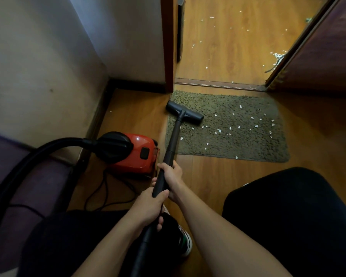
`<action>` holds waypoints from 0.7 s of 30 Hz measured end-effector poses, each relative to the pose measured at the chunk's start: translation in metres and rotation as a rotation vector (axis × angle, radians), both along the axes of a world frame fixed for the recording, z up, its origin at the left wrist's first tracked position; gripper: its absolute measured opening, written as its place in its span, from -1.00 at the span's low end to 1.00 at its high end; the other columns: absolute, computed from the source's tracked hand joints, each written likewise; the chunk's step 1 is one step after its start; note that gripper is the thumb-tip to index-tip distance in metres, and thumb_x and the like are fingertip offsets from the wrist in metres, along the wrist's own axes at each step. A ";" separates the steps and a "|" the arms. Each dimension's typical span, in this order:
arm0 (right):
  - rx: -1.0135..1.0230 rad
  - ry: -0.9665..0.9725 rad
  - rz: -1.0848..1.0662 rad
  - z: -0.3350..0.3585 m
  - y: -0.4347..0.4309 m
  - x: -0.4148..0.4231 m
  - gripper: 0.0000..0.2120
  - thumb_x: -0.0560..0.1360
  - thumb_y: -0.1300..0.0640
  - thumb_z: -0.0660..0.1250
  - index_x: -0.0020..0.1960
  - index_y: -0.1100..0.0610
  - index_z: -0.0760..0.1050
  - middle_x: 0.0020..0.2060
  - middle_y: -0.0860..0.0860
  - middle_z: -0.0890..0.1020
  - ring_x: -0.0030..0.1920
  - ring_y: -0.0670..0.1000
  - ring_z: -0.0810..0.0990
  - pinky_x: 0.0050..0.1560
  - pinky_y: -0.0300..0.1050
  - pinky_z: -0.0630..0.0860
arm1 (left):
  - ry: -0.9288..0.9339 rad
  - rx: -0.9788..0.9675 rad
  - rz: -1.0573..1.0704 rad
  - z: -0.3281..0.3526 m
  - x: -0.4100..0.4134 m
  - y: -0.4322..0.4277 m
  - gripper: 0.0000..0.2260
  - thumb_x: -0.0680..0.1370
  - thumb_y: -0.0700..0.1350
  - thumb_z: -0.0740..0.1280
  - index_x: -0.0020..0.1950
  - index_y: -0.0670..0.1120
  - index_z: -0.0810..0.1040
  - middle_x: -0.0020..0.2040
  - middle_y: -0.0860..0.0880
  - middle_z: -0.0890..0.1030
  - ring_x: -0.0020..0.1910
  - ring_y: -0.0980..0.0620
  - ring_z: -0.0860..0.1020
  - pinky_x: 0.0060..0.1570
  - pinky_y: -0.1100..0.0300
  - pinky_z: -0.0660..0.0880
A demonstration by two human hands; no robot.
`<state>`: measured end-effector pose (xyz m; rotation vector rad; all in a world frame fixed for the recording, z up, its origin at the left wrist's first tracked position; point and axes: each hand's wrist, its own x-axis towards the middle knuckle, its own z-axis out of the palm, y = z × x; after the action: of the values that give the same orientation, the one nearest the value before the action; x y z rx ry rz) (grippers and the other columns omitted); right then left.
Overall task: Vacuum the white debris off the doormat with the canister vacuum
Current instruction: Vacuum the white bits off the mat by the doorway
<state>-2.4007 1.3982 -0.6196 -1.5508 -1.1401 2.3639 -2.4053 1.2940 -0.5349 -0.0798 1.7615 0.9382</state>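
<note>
A grey-green shaggy doormat [238, 144] lies on the wooden floor before a doorway. White debris [239, 127] is scattered over its middle and right part. The black floor nozzle [185, 112] rests on the mat's far left corner. A black wand [173, 140] runs from the nozzle back to me. My right hand [171, 176] grips the wand farther along, and my left hand [148, 206] grips it nearer to me. The red canister vacuum [136, 151] sits on the floor left of the mat, its black hose [28, 158] looping to the left.
A white wall corner with dark skirting [100, 114] stands at the left. A door frame [168, 45] and an open door [318, 48] flank the doorway. More white bits [278, 55] lie beyond the threshold. A black cable [104, 188] trails behind the canister. My knees fill the bottom.
</note>
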 end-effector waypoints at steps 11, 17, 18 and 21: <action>0.007 -0.003 -0.030 -0.004 -0.001 0.000 -0.86 0.61 0.26 0.31 0.15 0.20 0.42 -0.30 0.17 0.50 -0.54 0.05 0.56 -0.55 -0.14 0.54 | 0.003 0.024 -0.021 -0.007 -0.002 -0.002 -0.83 0.67 0.01 0.24 0.16 -0.04 0.48 -0.30 -0.08 0.48 -0.55 0.09 0.45 -0.54 0.24 0.44; 0.026 -0.034 -0.044 -0.004 0.019 -0.005 -0.78 0.61 0.25 0.31 0.22 0.25 0.41 -0.36 0.15 0.51 -0.54 0.05 0.55 -0.53 -0.14 0.53 | 0.004 0.032 -0.039 -0.011 -0.008 0.018 -0.82 0.66 0.02 0.24 0.16 -0.06 0.48 -0.29 -0.09 0.48 -0.54 0.07 0.44 -0.53 0.21 0.44; 0.021 -0.030 -0.051 -0.003 0.021 -0.005 -0.79 0.60 0.26 0.31 0.22 0.25 0.41 -0.36 0.15 0.51 -0.55 0.05 0.54 -0.54 -0.14 0.52 | 0.000 0.033 -0.043 -0.011 -0.009 0.019 -0.82 0.66 0.02 0.24 0.15 -0.06 0.48 -0.29 -0.09 0.48 -0.54 0.07 0.45 -0.53 0.21 0.44; 0.010 -0.027 -0.055 -0.005 0.019 -0.003 -0.78 0.61 0.26 0.31 0.23 0.23 0.41 -0.34 0.16 0.52 -0.54 0.06 0.55 -0.53 -0.13 0.53 | 0.004 0.034 -0.050 -0.011 -0.008 0.017 -0.83 0.66 0.02 0.24 0.15 -0.06 0.48 -0.29 -0.09 0.48 -0.55 0.08 0.44 -0.54 0.22 0.44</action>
<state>-2.4039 1.4169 -0.6243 -1.5949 -1.0977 2.3059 -2.4128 1.3113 -0.5455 -0.0119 1.7430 0.9318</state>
